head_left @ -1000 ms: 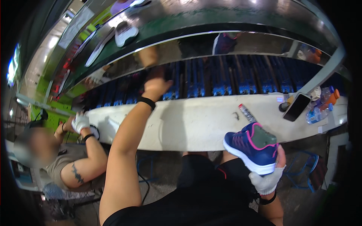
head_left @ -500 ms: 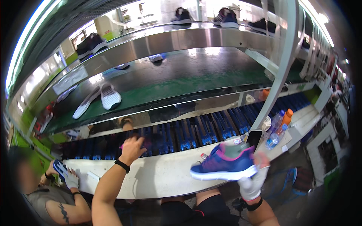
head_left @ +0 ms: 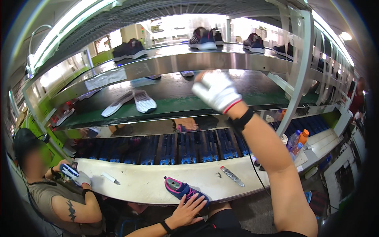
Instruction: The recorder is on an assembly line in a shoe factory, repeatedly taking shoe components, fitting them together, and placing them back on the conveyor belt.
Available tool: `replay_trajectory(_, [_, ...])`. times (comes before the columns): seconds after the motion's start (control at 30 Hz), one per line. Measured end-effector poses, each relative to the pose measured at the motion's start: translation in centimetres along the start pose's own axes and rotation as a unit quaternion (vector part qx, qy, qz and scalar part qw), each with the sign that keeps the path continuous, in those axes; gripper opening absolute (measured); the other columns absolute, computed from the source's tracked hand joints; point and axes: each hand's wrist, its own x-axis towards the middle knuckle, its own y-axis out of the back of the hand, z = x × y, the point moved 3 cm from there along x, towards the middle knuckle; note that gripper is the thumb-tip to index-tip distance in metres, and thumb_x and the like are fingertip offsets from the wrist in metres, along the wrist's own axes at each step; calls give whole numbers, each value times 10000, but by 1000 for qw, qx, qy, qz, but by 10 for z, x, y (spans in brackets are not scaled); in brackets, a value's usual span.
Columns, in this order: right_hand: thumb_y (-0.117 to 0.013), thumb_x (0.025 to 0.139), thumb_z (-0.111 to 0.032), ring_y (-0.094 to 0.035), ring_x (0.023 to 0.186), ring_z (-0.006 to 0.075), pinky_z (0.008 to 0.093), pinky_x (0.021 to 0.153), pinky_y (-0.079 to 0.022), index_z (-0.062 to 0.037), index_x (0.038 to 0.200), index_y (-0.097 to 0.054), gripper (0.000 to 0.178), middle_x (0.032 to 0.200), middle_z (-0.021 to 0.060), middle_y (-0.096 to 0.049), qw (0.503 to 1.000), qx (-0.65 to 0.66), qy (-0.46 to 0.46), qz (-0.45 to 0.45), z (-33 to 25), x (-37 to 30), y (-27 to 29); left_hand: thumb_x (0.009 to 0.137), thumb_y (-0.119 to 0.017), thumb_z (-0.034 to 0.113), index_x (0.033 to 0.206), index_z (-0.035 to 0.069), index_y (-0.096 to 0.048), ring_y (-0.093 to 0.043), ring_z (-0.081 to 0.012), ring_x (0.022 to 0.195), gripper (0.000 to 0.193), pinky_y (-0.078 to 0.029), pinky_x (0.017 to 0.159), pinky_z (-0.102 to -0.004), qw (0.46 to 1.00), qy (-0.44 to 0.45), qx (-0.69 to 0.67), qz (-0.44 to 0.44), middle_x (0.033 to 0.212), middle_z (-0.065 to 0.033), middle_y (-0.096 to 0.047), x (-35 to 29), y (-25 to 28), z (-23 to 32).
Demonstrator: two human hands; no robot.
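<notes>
A dark blue sneaker with a pink collar lining and pink laces lies at the front edge of the white worktop. Something grey-green fills its opening. My bare left hand grips its toe end, fingers spread over the upper; the sole is out of sight. My right hand, in a white glove with fingertips uncovered, is raised in front of the upper shelf and smeared by motion. Just above it on that shelf stands a dark sneaker with a white sole. Whether the right fingers are closed is unclear.
White soles lie on the green-edged belt. Blue clamps line the lower track. A silver marker and a white marker lie on the worktop. Bottles stand right of the post. At left, a co-worker handles a shoe.
My right hand has risen from the worktop to the upper shelf, and the sneaker it held has left its former place. My left hand has drawn back from the clamps onto a sneaker. The view has shifted.
</notes>
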Motion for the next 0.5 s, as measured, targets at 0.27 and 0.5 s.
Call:
replay_trajectory(0.27, [-698,958,-604,-625,1428,390,503,1180,-508,-113,1210,-780,558,1504,222,-684,973,72,48,-213,-93,-5,-148,1023,-625,221,1580,101,-595,-546,-253,1525,570,-277,1355,-566,988,-98,94,71,1567,-59,-646,56,-3,-37])
replay_trajectory(0.5, [-686,911,-583,-631,1409,383,515,1143,-532,-91,1033,-743,509,1480,171,-706,987,25,109,-117,-79,1,-189,953,-829,71,1538,71,-615,-709,-394,1298,623,-561,1140,-509,955,-33,-126,265,1432,-187,-716,86,98,-26])
